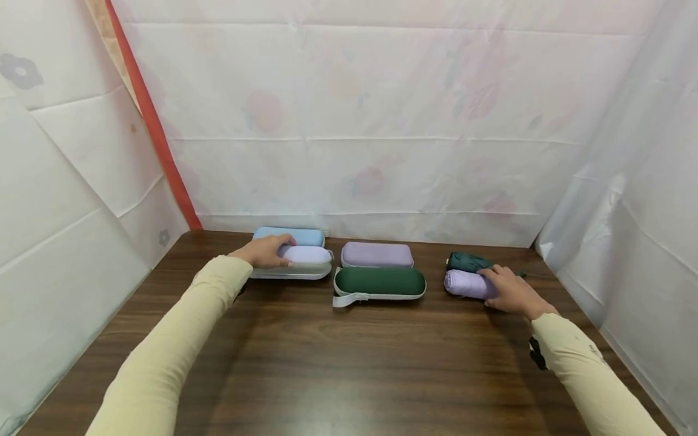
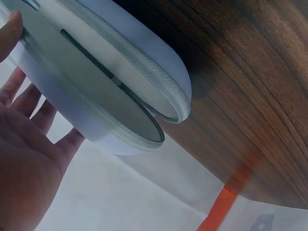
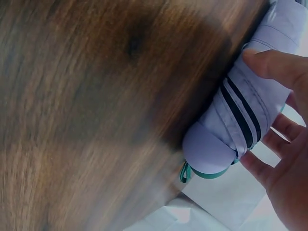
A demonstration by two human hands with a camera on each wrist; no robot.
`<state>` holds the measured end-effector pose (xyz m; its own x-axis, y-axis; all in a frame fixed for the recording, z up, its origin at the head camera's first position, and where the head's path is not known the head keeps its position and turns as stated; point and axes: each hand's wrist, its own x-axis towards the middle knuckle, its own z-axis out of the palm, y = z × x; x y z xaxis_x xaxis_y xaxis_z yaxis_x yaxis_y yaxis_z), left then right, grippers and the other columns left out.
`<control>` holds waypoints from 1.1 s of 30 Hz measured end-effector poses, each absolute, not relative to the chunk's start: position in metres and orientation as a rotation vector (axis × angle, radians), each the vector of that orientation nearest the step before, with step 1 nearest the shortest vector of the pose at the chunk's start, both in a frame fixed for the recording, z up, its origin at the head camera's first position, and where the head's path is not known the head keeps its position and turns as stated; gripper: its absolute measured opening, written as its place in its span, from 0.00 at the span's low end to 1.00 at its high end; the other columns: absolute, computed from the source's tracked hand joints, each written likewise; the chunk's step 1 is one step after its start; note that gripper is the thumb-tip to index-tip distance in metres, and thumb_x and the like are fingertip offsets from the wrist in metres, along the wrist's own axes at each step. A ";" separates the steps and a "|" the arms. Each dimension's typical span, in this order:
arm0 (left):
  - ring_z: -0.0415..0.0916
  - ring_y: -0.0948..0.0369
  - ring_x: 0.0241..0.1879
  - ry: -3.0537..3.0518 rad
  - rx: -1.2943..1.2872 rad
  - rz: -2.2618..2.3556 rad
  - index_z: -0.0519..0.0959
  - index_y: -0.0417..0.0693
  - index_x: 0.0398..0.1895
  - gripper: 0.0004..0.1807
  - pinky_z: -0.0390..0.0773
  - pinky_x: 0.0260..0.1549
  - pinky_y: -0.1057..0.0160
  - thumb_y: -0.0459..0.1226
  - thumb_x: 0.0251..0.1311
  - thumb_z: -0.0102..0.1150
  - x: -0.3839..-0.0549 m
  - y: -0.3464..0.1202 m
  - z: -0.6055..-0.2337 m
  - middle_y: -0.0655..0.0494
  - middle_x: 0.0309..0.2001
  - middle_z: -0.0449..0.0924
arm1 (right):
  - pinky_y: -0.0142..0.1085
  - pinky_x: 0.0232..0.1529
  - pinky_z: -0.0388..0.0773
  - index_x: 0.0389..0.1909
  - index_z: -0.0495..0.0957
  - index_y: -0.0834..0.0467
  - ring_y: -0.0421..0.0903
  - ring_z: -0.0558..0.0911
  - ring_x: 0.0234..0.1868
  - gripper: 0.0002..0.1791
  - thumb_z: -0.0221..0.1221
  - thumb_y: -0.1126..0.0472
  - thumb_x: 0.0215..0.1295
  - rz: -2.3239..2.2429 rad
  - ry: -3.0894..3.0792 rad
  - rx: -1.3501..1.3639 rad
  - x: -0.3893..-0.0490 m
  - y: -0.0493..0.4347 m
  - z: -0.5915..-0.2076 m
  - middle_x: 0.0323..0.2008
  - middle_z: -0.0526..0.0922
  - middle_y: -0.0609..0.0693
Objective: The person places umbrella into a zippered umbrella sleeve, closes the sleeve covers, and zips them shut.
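Note:
My left hand (image 1: 267, 251) grips the raised lid of a pale lavender zip case (image 1: 309, 254) at the left of the table. In the left wrist view this case (image 2: 151, 57) stands unzipped and parted, showing a pale lining with a dark strap inside; thumb and fingers are round the lid's edge. On the right, my right hand (image 1: 512, 290) holds a folded lavender umbrella (image 1: 465, 284) lying on the table. The right wrist view shows the thumb over this umbrella (image 3: 250, 91), with fingers at its far side, near a dark-striped band. Behind it lies a dark green folded umbrella (image 1: 465, 261).
A light blue case (image 1: 291, 235) lies behind the lavender one. Between the hands sit a closed dark green case (image 1: 382, 281) with a pale strap and, behind it, a purple case (image 1: 377, 254). White curtains (image 1: 354, 121) border the brown wooden table (image 1: 338, 363) at back and sides.

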<state>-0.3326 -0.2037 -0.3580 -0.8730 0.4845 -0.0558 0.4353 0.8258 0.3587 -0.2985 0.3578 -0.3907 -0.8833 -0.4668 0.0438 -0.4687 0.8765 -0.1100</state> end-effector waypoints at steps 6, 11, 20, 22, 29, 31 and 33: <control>0.73 0.47 0.49 2.874 0.735 0.516 0.70 0.39 0.55 0.25 0.69 0.47 0.46 0.41 0.59 0.64 -0.335 -0.204 -0.361 0.38 0.52 0.75 | 0.59 0.43 0.71 0.57 0.70 0.70 0.66 0.72 0.49 0.36 0.72 0.63 0.47 0.142 -3.002 0.748 -0.299 0.356 -0.393 0.47 0.73 0.67; 0.74 0.48 0.48 2.934 0.740 0.511 0.71 0.41 0.54 0.25 0.71 0.46 0.48 0.41 0.57 0.66 -0.335 -0.207 -0.365 0.40 0.53 0.76 | 0.59 0.41 0.71 0.57 0.70 0.70 0.65 0.72 0.48 0.36 0.72 0.62 0.46 0.117 -2.982 0.750 -0.301 0.355 -0.397 0.47 0.73 0.66; 0.76 0.52 0.41 3.030 0.738 0.461 0.73 0.47 0.51 0.23 0.73 0.39 0.50 0.44 0.53 0.67 -0.324 -0.217 -0.356 0.45 0.49 0.79 | 0.61 0.43 0.70 0.58 0.68 0.70 0.67 0.71 0.50 0.38 0.72 0.62 0.46 0.109 -2.991 0.751 -0.310 0.349 -0.401 0.49 0.72 0.67; 0.76 0.53 0.40 3.035 0.735 0.452 0.73 0.47 0.51 0.23 0.73 0.38 0.51 0.44 0.53 0.67 -0.322 -0.218 -0.353 0.46 0.49 0.79 | 0.62 0.44 0.69 0.59 0.67 0.71 0.67 0.70 0.51 0.39 0.72 0.62 0.47 0.118 -3.008 0.746 -0.312 0.347 -0.401 0.50 0.71 0.68; 0.75 0.54 0.39 3.026 0.729 0.486 0.73 0.49 0.51 0.24 0.73 0.36 0.52 0.45 0.52 0.67 -0.313 -0.212 -0.333 0.49 0.46 0.79 | 0.61 0.46 0.68 0.60 0.66 0.72 0.69 0.69 0.52 0.40 0.72 0.61 0.48 0.133 -3.052 0.741 -0.316 0.350 -0.399 0.51 0.70 0.70; 0.75 0.55 0.38 3.021 0.753 0.493 0.73 0.49 0.51 0.24 0.73 0.36 0.51 0.45 0.52 0.67 -0.308 -0.209 -0.323 0.48 0.46 0.79 | 0.61 0.46 0.69 0.59 0.66 0.73 0.69 0.69 0.52 0.40 0.72 0.61 0.47 0.130 -3.057 0.735 -0.314 0.353 -0.399 0.51 0.70 0.71; 0.75 0.55 0.38 3.017 0.783 0.495 0.73 0.49 0.51 0.24 0.73 0.37 0.50 0.45 0.53 0.67 -0.304 -0.204 -0.313 0.48 0.46 0.79 | 0.61 0.45 0.69 0.59 0.66 0.73 0.70 0.69 0.51 0.41 0.72 0.61 0.47 0.123 -3.064 0.719 -0.309 0.359 -0.399 0.51 0.70 0.71</control>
<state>-0.3044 -0.2039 -0.3127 -0.8767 0.4721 0.0920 0.4768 0.8277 0.2961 -0.3094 0.3588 -0.3991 -0.8957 -0.4445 0.0104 -0.4439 0.8927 -0.0777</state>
